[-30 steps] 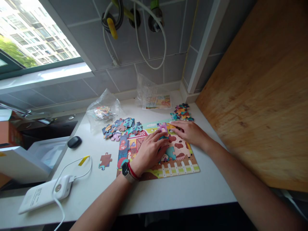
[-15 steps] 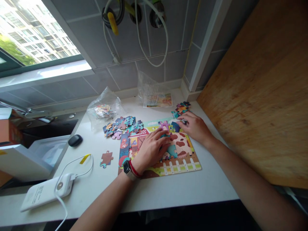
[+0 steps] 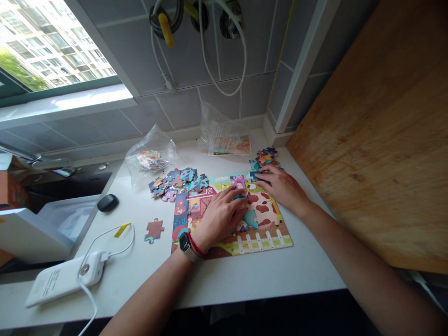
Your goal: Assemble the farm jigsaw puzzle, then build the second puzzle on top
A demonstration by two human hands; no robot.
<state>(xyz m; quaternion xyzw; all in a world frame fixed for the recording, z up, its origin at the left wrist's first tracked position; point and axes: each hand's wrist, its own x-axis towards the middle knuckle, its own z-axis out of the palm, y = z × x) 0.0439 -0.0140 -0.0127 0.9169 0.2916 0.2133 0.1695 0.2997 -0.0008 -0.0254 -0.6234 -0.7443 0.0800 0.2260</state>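
Basically, the farm jigsaw puzzle (image 3: 266, 210) lay flat in the lower centre of the frame, its cow, red barn and white fence showing around the hands. The left hand (image 3: 222, 213) rested palm down across its middle, fingers close together and slightly bent; can't tell if it held a pc underneath. That wrist wore a smartwatch (image 3: 184, 242) w/ a red band (image 3: 195, 245) next to it. The right hand (image 3: 283, 187) was over the puzzle's upper right corner, fingers bent, fingertips at a dark blue puzzle pc (image 3: 254, 176); can't tell whether it was pinched or just touched. A purple puzzle pc (image 3: 238, 181) sat near the top edge, btwn the two hands.

One pile of loose pcs (image 3: 171, 184) was at the puzzle's upper left, partly over its edge; a smaller heap of pcs (image 3: 266, 155) was just beyond the right hand. A single brown pc (image 3: 154, 230) lay apart, left of the puzzle. Upper centre: a clear plastic bag w/ pcs inside (image 3: 151, 161), plus a picture card (image 3: 236, 145) partly under a 2nd clear bag (image 3: 213, 128). Lower left of the frame: a white power bank (image 3: 59, 282) w/ its cable, and a black mouse (image 3: 108, 202) above, near the sink. A wooden panel (image 3: 378, 140) filled the upper right.
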